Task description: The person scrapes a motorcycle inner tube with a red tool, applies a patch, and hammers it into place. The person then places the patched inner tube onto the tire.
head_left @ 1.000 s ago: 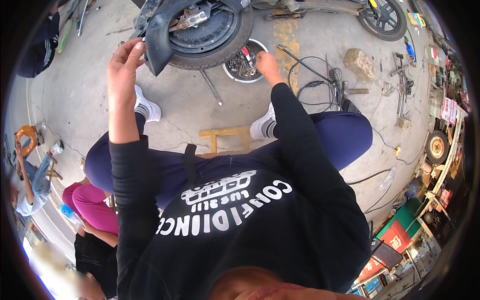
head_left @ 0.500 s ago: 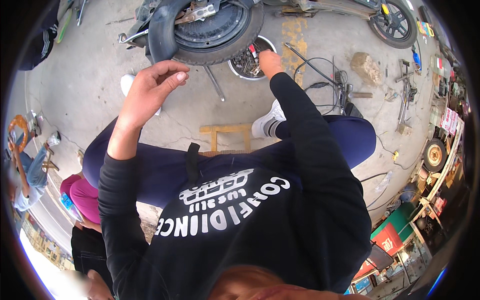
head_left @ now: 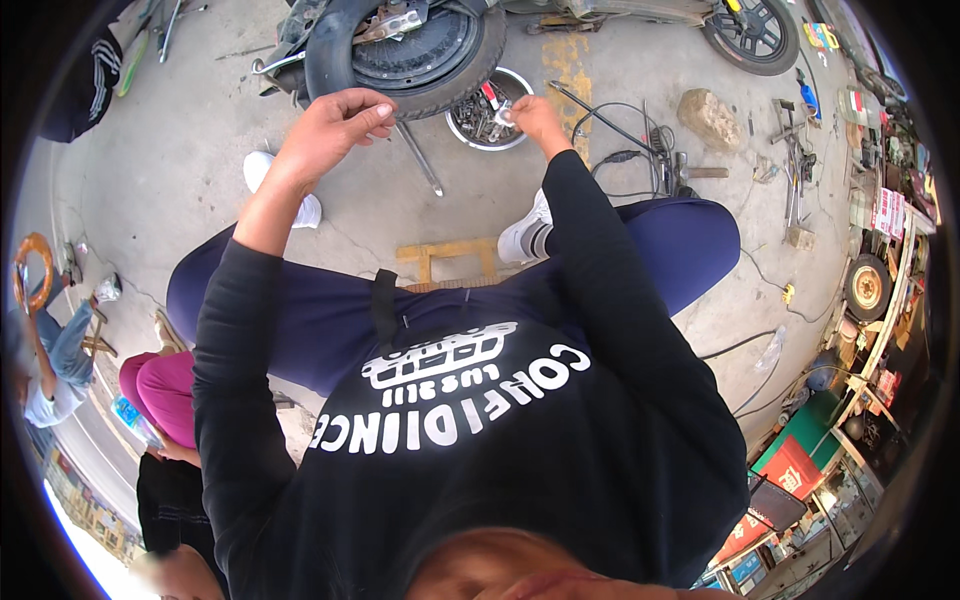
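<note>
Head view: I have the right hand (head_left: pixel 540 120) at the right side of the metal bowl (head_left: pixel 488 147), fingers nearly closed — apparently pinching a small pale piece (head_left: pixel 503 115) above the bowl's loose metal hardware (head_left: pixel 468 118). Left of the bowl, the left hand (head_left: pixel 335 130) is loosely curled near the black tyre (head_left: pixel 475 85); I cannot tell whether it holds anything. I'd favour a light fingertip pinch — lifting clear without snagging neighbouring hardware.

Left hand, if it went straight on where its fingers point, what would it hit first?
Probably the black tyre, whose edge shows right by the fingertips of the left hand; how far apart they are in depth is unclear.
</note>
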The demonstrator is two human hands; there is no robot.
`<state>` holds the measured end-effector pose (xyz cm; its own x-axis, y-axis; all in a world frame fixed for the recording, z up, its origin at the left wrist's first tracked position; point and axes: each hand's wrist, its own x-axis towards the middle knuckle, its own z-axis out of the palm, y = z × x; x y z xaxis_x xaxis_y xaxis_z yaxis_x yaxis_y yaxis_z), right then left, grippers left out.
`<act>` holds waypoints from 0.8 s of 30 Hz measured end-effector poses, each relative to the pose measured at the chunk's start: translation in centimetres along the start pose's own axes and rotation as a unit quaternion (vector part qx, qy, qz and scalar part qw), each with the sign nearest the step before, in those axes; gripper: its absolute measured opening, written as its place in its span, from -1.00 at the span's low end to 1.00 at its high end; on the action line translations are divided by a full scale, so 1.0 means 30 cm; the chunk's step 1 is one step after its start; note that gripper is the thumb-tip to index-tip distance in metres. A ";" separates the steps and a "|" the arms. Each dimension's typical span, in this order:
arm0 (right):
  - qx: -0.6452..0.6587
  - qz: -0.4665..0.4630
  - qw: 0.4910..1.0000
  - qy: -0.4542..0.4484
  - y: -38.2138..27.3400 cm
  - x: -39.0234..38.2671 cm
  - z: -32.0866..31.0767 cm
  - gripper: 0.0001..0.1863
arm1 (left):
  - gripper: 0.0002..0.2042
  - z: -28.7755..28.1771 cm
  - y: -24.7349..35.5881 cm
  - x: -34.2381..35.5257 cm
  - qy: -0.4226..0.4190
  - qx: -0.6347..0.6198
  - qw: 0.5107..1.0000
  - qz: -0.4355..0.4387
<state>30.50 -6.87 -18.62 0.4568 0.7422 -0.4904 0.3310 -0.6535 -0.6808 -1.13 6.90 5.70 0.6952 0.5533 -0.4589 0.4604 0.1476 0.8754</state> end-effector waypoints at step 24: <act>0.239 -0.095 0.964 0.068 -0.434 -0.646 -0.048 -0.68 | -0.87 0.262 -0.132 0.081 -0.058 -0.042 0.997 0.023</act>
<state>18.52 -12.96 0.54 0.5403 0.7939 -0.2790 0.0164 -0.3415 -0.9397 3.07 1.22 -0.09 0.7753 0.4640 -0.4285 0.3823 0.1952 0.9032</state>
